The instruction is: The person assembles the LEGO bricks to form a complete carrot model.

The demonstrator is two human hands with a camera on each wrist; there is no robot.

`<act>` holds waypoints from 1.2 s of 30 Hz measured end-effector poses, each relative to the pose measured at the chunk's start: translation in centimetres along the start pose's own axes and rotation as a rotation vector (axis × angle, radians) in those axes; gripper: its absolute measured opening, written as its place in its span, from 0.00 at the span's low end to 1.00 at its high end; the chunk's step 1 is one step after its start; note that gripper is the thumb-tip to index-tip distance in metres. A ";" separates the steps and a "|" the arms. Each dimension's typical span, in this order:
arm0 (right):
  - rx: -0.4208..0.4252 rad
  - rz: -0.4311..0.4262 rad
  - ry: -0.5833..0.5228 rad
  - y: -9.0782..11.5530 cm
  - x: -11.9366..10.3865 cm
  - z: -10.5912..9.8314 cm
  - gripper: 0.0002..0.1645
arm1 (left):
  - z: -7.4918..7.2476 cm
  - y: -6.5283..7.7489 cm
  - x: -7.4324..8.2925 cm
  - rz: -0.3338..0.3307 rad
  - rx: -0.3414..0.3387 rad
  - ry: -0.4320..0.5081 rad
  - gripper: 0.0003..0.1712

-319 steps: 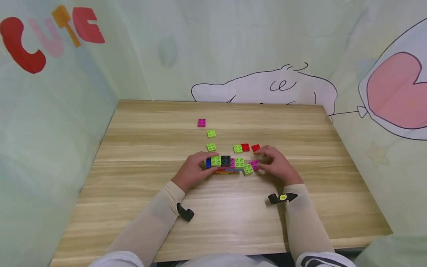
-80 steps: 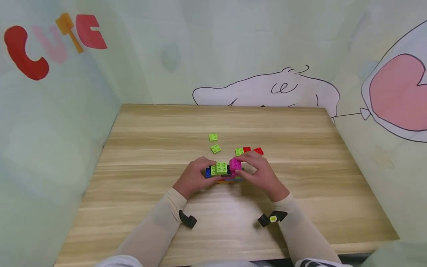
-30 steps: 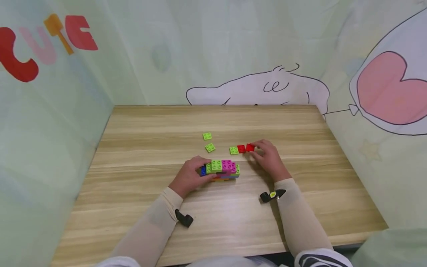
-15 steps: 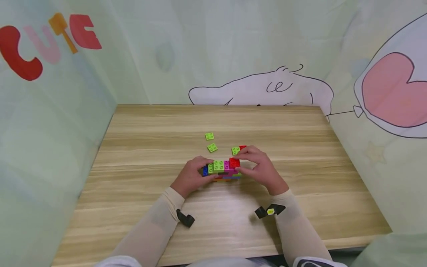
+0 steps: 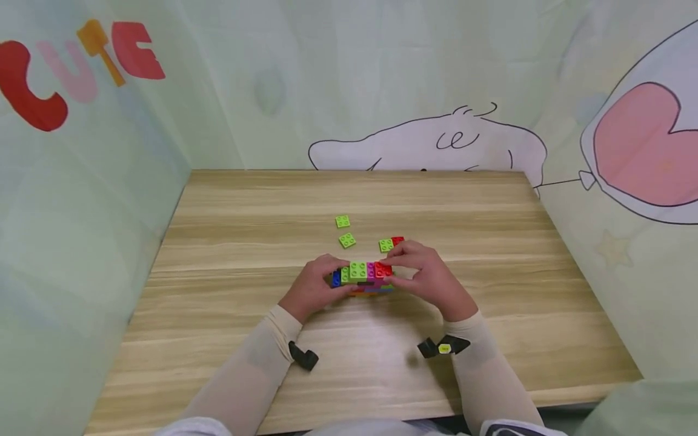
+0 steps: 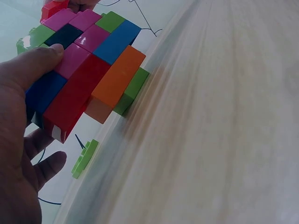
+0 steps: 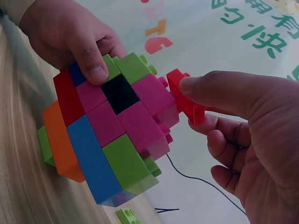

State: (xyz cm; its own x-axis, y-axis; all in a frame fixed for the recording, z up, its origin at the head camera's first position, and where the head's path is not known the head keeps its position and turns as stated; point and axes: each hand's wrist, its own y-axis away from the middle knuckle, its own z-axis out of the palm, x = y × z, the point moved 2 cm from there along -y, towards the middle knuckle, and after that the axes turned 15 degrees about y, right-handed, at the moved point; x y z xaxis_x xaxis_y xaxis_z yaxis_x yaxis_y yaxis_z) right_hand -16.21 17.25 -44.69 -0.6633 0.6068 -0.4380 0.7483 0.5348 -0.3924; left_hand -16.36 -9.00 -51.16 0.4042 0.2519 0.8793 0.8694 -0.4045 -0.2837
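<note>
This is a small screened nook, much like a children's play corner; whether it stands in a home, a school or a studio cannot be told. A wood-grain table (image 5: 245, 212) sits between pale green cloth walls (image 5: 229, 79), faintly creased, at the left, back and right. Their prints are childlike: CUTE letters (image 5: 84, 82), a line-drawn animal (image 5: 403, 145), a heart balloon (image 5: 632, 148), a faint star (image 5: 615, 249) and, in the right wrist view, green Chinese characters (image 7: 270, 41). Loose toy bricks (image 5: 347, 240) lie on the table.

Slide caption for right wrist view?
Right hand pinches red brick at top of multicolored brick stack, which left hand grips.
</note>
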 end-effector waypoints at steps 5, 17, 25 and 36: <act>-0.009 0.004 0.022 -0.1 -0.2 0.0 0.19 | 0.1 0.0 -0.2 0.011 0.001 0.004 0.26; -0.022 0.029 0.001 0.1 0.2 -0.1 0.18 | 0.1 0.0 0.0 -0.004 -0.001 -0.011 0.26; -0.073 -0.039 0.079 -0.9 -0.1 -0.7 0.18 | 0.0 0.0 0.1 -0.023 0.012 0.001 0.26; -0.067 0.048 -0.018 -0.4 0.6 0.4 0.24 | 0.1 0.1 0.0 -0.019 0.015 0.002 0.26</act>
State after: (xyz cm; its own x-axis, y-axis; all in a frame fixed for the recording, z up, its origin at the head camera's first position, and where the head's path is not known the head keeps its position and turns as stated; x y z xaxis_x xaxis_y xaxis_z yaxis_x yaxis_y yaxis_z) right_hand -16.92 17.16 -45.15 -0.6258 0.6223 -0.4702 0.7777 0.5439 -0.3153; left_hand -16.23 -8.93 -51.28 0.3872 0.2580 0.8852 0.8811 -0.3864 -0.2728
